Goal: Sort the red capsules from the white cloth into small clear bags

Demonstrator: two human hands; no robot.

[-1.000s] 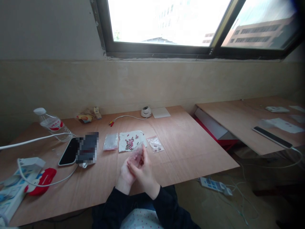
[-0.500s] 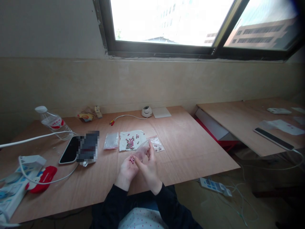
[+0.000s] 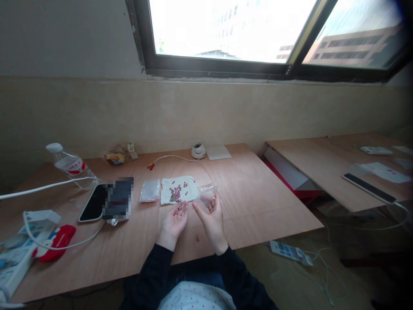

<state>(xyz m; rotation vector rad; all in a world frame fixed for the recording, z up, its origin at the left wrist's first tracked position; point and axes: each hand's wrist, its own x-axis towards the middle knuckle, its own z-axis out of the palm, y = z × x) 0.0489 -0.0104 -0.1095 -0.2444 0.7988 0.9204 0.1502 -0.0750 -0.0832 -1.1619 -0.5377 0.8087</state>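
My left hand (image 3: 173,221) is palm up and lightly cupped, with a few small pink and dark bead-like pieces (image 3: 180,207) lying at its fingers. Between the thumb and fingers of my right hand (image 3: 211,215) is a clear plastic bag (image 3: 205,197); its contents cannot be made out. Just beyond my hands lies a white cloth (image 3: 166,185) with several similar small pink pieces (image 3: 176,193) scattered on it. Another clear zip bag (image 3: 206,187) lies right of the cloth, partly hidden behind the held bag. A stack of clear bags (image 3: 150,191) sits left of the cloth.
On the left are two phones, one black-screened (image 3: 93,203), one blurred (image 3: 118,198), a water bottle (image 3: 75,167), a red case (image 3: 56,243), a power strip (image 3: 19,254) and white cables. A dome camera (image 3: 198,150) and a white square (image 3: 218,152) stand near the wall.
My hands have moved apart. The right hand has drawn the bag away to the right, and the left palm has opened out, with the pieces now nearer its fingertips.
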